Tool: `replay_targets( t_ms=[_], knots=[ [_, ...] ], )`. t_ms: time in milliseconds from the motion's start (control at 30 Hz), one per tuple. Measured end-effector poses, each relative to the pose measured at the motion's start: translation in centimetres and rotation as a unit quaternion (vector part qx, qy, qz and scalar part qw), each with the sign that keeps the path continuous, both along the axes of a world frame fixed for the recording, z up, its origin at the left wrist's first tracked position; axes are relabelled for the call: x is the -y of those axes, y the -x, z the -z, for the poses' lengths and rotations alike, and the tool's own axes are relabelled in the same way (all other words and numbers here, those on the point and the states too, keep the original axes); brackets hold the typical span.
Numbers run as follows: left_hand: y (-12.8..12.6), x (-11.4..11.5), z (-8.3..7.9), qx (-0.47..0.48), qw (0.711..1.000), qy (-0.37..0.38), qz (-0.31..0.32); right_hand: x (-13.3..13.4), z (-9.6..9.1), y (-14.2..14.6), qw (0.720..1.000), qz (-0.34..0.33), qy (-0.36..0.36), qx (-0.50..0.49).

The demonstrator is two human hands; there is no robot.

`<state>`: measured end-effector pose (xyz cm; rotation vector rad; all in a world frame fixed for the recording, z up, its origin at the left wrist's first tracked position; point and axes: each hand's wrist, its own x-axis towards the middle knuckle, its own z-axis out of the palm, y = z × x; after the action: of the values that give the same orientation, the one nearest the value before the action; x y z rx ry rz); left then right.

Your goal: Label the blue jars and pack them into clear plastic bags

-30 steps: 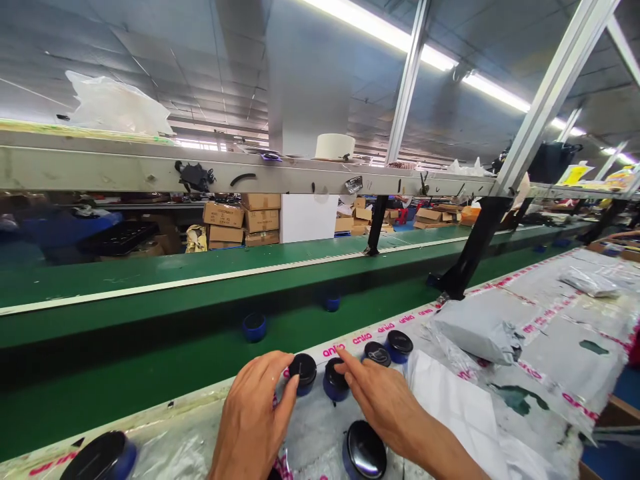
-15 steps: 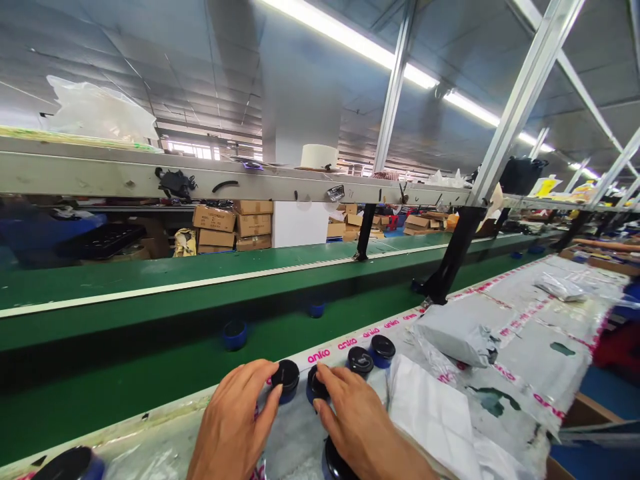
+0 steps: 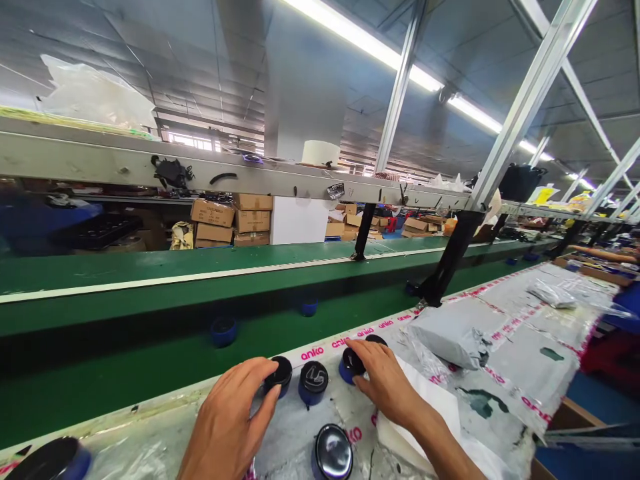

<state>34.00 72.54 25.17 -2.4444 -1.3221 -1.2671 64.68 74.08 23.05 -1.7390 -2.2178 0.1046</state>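
head view, the only one i have. my left hand sits low in the middle. its fingers are loosely spread and half curled, with the tips touching the black lid of a small blue jar. the thumb stands off to the side, so nothing is gripped there.

my right hand reaches in from the lower right, fingers laid over a second jar. the thumb side is hidden, so i cannot tell whether it pinches that jar or only rests on it.

between the two stands a third jar, untouched; the pale mark on its lid is too small to read. a fourth jar peeks out just behind the right fingers. nearer to me is a bigger jar with a shiny lid.

all of them stand on the surface, which is wrapped in clear plastic. a strip of tape printed "anko" in pink runs along its far edge, and the word repeats on strips further right.

a grey bag lies to the right of my right hand. beyond the edge runs a green belt with a blue jar on it. the print on the cardboard boxes behind is not legible.
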Motion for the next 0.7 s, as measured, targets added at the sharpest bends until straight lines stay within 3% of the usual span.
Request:
replay_targets(
  t_ms=[367,567,700],
  knots=[
    [-0.2,0.2,-0.1,-0.002,0.999,0.025,0.02,-0.4,-0.7,-1.2,0.997,-0.069,0.014,-0.017],
    [-0.2,0.4,-0.2,-0.009,0.999,0.03,0.025,-0.2,-1.8,1.1,0.996,0.053,-0.014,0.073],
    [-0.2,0.5,-0.3,-0.004,0.998,0.051,0.023,-0.6,-2.6,2.2,0.995,0.049,0.01,0.083]
  ],
)
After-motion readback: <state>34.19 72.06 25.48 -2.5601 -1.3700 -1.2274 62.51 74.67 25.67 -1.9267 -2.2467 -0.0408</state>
